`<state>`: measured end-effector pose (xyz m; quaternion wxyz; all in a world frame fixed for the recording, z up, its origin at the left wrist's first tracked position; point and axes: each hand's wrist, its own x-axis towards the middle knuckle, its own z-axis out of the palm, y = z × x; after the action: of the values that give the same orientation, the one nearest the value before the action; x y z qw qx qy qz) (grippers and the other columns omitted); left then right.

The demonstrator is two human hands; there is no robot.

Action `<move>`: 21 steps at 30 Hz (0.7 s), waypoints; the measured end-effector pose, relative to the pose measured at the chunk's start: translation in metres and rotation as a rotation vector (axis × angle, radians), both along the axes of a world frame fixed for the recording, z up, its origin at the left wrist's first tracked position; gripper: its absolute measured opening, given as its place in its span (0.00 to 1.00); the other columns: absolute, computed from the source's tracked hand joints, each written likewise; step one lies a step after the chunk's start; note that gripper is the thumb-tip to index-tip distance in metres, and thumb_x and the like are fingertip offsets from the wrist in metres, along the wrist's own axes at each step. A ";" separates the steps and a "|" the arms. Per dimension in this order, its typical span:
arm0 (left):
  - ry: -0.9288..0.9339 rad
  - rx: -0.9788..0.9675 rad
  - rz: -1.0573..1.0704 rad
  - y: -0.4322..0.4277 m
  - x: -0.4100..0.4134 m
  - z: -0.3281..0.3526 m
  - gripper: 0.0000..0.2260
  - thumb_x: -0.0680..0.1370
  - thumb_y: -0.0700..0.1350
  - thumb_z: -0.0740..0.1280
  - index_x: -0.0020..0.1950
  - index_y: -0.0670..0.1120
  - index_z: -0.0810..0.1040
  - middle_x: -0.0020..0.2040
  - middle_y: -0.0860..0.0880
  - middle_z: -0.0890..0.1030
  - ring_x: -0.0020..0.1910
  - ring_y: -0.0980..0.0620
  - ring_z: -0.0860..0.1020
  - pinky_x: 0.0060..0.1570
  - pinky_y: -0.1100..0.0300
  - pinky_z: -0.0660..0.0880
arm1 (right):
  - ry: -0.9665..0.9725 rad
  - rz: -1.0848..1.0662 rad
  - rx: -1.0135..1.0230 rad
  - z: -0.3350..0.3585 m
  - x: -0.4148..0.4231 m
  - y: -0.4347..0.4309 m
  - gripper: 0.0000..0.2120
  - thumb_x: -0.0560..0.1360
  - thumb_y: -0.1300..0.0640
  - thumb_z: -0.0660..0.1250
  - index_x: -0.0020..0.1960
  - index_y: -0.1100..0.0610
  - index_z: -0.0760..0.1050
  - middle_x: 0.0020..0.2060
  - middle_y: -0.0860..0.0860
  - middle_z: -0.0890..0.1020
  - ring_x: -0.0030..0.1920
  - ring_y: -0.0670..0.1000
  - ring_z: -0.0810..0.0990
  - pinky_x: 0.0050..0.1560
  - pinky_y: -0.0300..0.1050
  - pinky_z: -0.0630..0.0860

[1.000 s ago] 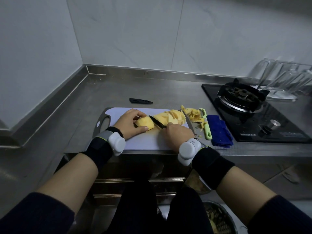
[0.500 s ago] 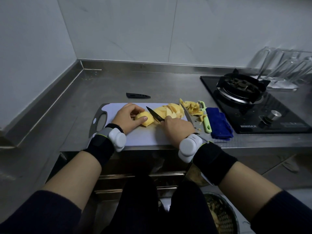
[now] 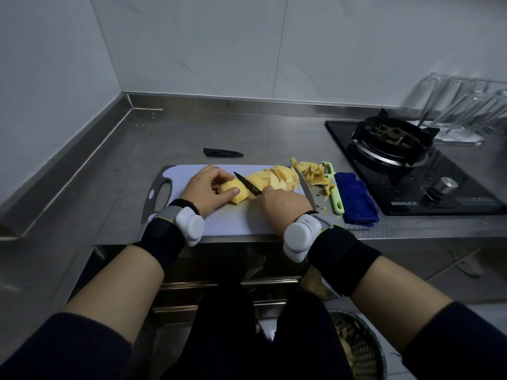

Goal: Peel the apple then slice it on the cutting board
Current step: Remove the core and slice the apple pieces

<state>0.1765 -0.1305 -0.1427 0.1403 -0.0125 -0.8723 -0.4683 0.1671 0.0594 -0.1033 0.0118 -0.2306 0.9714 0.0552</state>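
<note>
A peeled yellow apple piece (image 3: 233, 191) lies on the white cutting board (image 3: 236, 220). My left hand (image 3: 207, 192) holds it down, fingers curled over its top and thumb along its near side. My right hand (image 3: 284, 204) grips the handle of a black knife (image 3: 247, 183), whose blade rests on the right end of the piece. Several cut slices (image 3: 277, 179) are heaped just right of the blade.
Apple peels (image 3: 312, 172) and a green peeler (image 3: 334, 192) lie right of the board, beside a folded blue cloth (image 3: 356, 201). A black knife sheath (image 3: 222, 152) lies behind the board. A gas hob (image 3: 395, 149) stands at the right. A bin (image 3: 356, 349) sits on the floor.
The knife rose off the apple, then came back down onto the piece a little further left. My left hand kept holding the piece.
</note>
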 end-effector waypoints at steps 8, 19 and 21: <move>-0.005 0.002 -0.005 -0.001 -0.001 -0.002 0.13 0.72 0.46 0.76 0.53 0.46 0.79 0.54 0.51 0.77 0.53 0.54 0.78 0.59 0.56 0.77 | -0.034 0.041 0.060 -0.003 -0.004 0.000 0.10 0.78 0.63 0.57 0.57 0.64 0.72 0.46 0.57 0.80 0.45 0.59 0.81 0.44 0.52 0.77; 0.052 -0.061 -0.002 0.001 0.000 -0.001 0.12 0.72 0.45 0.75 0.53 0.46 0.79 0.54 0.50 0.76 0.52 0.53 0.78 0.58 0.59 0.76 | 0.005 -0.005 -0.059 -0.010 -0.008 0.003 0.09 0.81 0.60 0.54 0.55 0.62 0.70 0.47 0.58 0.81 0.45 0.60 0.80 0.42 0.50 0.74; 0.045 -0.057 0.004 0.001 0.001 -0.001 0.12 0.72 0.46 0.75 0.53 0.46 0.79 0.53 0.51 0.75 0.52 0.54 0.78 0.56 0.62 0.76 | 0.027 -0.010 -0.088 -0.007 -0.005 0.004 0.08 0.81 0.60 0.54 0.55 0.62 0.69 0.46 0.58 0.81 0.45 0.61 0.81 0.43 0.51 0.75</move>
<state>0.1776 -0.1292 -0.1437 0.1602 -0.0254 -0.8819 -0.4426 0.1622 0.0632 -0.1102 -0.0111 -0.2252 0.9741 0.0156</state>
